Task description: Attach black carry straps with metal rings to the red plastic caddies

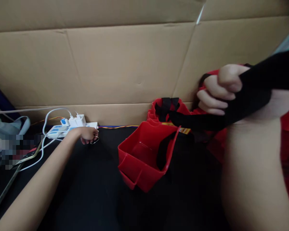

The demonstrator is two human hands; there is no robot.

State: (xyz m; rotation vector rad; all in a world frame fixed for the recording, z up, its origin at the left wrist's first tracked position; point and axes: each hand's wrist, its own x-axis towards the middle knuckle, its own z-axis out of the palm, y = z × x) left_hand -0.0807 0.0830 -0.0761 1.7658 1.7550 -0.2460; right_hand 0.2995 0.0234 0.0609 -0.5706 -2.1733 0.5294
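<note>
My right hand [218, 89] is closed around a wide black strap [262, 80], raised at the right, with part of the strap crossing my wrist. Its lower stretch runs down left towards an open-topped red bag [144, 173], which stands tilted on the black surface with a small pocket on its front. Another piece of black strap [162, 152] lies inside the bag. Over on the left, my left hand [88, 134] is closed beside the power strip, low over the surface. A thin shiny metal loop [95, 140] shows at its fingers.
A white power strip [54, 131] with plugs and white cables lies at the left, near a phone [30, 154]. Cardboard [132, 64] walls off the back. More red bags [156, 107] with black straps rest along it and at the right.
</note>
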